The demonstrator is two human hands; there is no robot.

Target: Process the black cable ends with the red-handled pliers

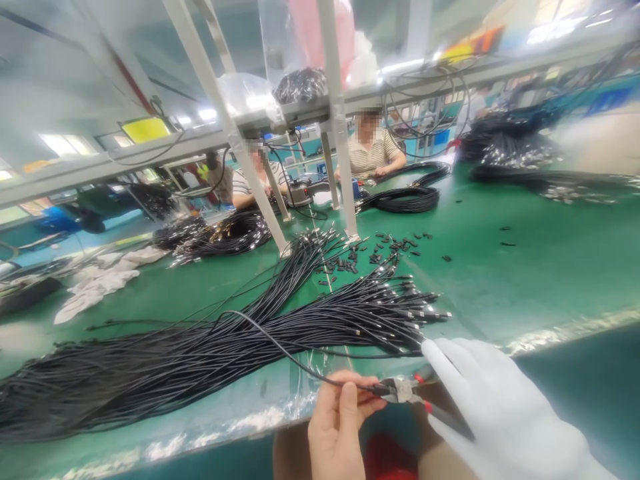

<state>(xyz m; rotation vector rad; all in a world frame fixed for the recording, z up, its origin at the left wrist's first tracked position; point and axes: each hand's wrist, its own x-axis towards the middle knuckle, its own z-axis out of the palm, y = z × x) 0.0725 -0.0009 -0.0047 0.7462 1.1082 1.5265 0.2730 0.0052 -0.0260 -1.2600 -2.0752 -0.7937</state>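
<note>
a: what's biggest here?
b: the green worktop (525, 280), and on it a long bundle of black cables (210, 353).
a: and beyond the bundle?
b: small black caps (380, 250) scattered, then two seated people.
a: nearer than the bundle?
b: the gloved right hand (500, 407), its grip clamped on pliers (405, 390); the bare left hand (337, 420) pinches a single cable (280, 343) at the pliers' tip.

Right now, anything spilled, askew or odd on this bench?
Small black pieces lie scattered loose over the green table beyond the big cable bundle, not in any container. White rags lie crumpled at the left. Otherwise nothing stands out: the left hand pinches one cable at the pliers in the gloved right hand.
</note>
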